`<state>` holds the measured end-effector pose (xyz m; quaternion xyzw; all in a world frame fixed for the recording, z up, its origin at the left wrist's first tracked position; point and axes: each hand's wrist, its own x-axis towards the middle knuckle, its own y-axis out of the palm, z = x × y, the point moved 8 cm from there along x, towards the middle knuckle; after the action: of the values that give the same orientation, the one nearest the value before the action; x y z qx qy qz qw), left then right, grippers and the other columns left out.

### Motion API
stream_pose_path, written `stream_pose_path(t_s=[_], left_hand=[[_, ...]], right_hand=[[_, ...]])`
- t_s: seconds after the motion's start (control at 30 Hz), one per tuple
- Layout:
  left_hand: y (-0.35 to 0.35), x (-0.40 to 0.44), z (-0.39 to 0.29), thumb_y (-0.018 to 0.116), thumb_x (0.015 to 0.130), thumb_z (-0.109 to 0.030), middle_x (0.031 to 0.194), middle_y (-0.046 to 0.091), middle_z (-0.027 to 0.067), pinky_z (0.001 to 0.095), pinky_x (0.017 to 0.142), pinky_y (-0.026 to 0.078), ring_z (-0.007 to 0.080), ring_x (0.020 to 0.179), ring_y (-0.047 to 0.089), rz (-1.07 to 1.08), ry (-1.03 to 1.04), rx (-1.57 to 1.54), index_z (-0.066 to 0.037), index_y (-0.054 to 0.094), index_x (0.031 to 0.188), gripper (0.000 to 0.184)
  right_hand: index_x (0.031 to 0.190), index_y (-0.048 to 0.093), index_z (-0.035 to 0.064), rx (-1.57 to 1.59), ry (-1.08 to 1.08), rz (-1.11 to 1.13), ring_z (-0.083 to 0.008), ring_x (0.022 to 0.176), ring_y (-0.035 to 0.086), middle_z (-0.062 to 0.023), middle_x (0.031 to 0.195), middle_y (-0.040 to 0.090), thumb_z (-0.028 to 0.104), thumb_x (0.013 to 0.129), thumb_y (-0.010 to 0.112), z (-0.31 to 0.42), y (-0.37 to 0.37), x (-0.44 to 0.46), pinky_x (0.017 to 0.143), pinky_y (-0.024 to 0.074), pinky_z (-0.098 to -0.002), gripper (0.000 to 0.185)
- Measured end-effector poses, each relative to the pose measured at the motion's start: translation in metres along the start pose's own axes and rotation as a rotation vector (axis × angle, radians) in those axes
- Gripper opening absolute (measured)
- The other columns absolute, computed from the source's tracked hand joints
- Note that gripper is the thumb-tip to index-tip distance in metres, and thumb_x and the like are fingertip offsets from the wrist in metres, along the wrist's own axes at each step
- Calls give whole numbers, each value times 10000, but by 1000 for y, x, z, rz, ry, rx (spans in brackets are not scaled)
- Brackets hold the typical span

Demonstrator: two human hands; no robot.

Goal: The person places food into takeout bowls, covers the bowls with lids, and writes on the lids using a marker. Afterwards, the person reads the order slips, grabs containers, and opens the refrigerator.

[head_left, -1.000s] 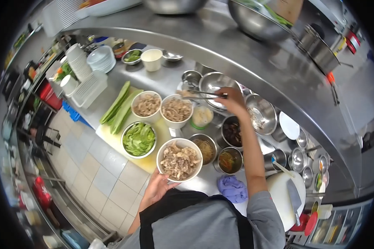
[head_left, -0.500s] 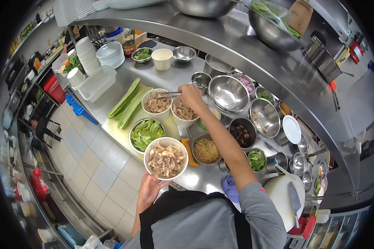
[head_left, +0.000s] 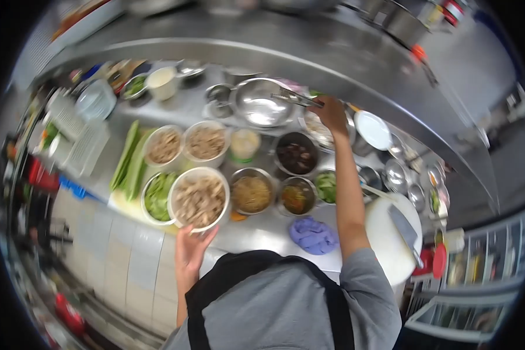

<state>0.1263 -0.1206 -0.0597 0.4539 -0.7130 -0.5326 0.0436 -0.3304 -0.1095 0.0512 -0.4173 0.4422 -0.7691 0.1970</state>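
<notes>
My left hand (head_left: 193,248) holds a white bowl of cooked meat pieces (head_left: 199,199) from below, beside a bowl of green leaves (head_left: 159,197). My right hand (head_left: 331,116) is closed around metal tongs (head_left: 297,98), whose tips are over the rim side of a shiny steel bowl (head_left: 264,104); nothing clear shows between the tips. Two more white bowls of meat, one on the left (head_left: 164,145) and one on the right (head_left: 206,141), stand behind the held bowl. A lidless tub of pale food (head_left: 244,144) is next to them.
Long green stalks (head_left: 135,169) lie at the left. Steel pots hold dark pieces (head_left: 296,156), noodles (head_left: 251,193) and orange strips (head_left: 296,197). A purple cloth (head_left: 313,235) lies in front. A cleaver (head_left: 403,228) rests on a round white board (head_left: 382,239). A steel shelf (head_left: 251,52) overhangs the counter.
The tongs and my right hand have moved from above the white meat bowls rightward to the steel bowl. My left hand still holds its bowl. The camera view has shifted and is blurred.
</notes>
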Motion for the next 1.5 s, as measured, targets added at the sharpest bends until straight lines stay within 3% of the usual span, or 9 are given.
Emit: stream_pose_path(t_s=[0.17,0.27,0.4,0.73,0.9,1.0,1.07,1.33,1.5], left_hand=[[-7,17,14,561,725,-108,1285,344,193,531,943,392,376,1162,387,52,-33,128,-13,258,1283,642],[20,13,19,554,718,-101,1285,348,186,531,942,392,384,1159,384,98,-68,117,-22,249,1290,653],[18,29,27,557,716,-108,1279,327,189,534,930,404,397,1151,368,85,-85,96,-26,236,1289,663],[66,87,57,523,768,-69,1201,395,158,522,909,425,352,1113,422,220,-219,201,-26,304,1222,505],[97,109,75,513,765,-36,1194,431,113,493,871,463,284,1099,461,309,-138,391,-79,318,1228,504],[101,117,86,498,759,-20,1209,430,109,471,839,489,261,1105,468,308,-120,455,-112,306,1253,538],[108,119,88,496,753,-14,1206,431,108,473,843,486,258,1099,474,342,-112,467,-118,299,1261,555],[107,126,77,499,751,-56,1232,413,134,480,858,481,295,1118,459,425,-116,366,-56,279,1275,568],[114,101,89,494,747,-61,1259,387,179,513,920,419,336,1161,416,545,-279,283,-1,268,1280,582]], right_hand=[[974,622,115,-481,91,-243,-309,988,558,-118,1007,607,392,642,687,-144,16,-24,769,477,-424,437],[1098,537,63,-356,309,-20,-368,1051,495,-204,1082,543,169,766,525,-173,44,-37,834,431,-469,349],[971,632,138,-237,561,119,-291,947,583,-111,963,624,301,637,691,-194,82,-62,780,481,-387,377],[871,670,129,8,315,0,-193,765,625,-33,827,662,254,647,687,-167,-12,-64,705,469,-297,256],[865,659,89,306,162,238,-210,760,615,-48,835,655,195,701,675,-26,-94,-73,698,466,-299,196],[882,641,89,198,-189,58,-257,805,597,-70,881,628,247,697,678,41,-112,-88,728,456,-326,246],[914,636,103,10,-139,208,-267,827,592,-68,882,630,265,689,683,64,-111,-93,741,452,-332,281],[935,623,22,160,123,107,-226,849,581,-119,904,623,246,675,702,-34,-128,-55,775,444,-344,352],[990,597,55,-480,-13,-360,-292,937,572,-132,1013,599,330,665,696,-159,35,-35,794,457,-403,437]])
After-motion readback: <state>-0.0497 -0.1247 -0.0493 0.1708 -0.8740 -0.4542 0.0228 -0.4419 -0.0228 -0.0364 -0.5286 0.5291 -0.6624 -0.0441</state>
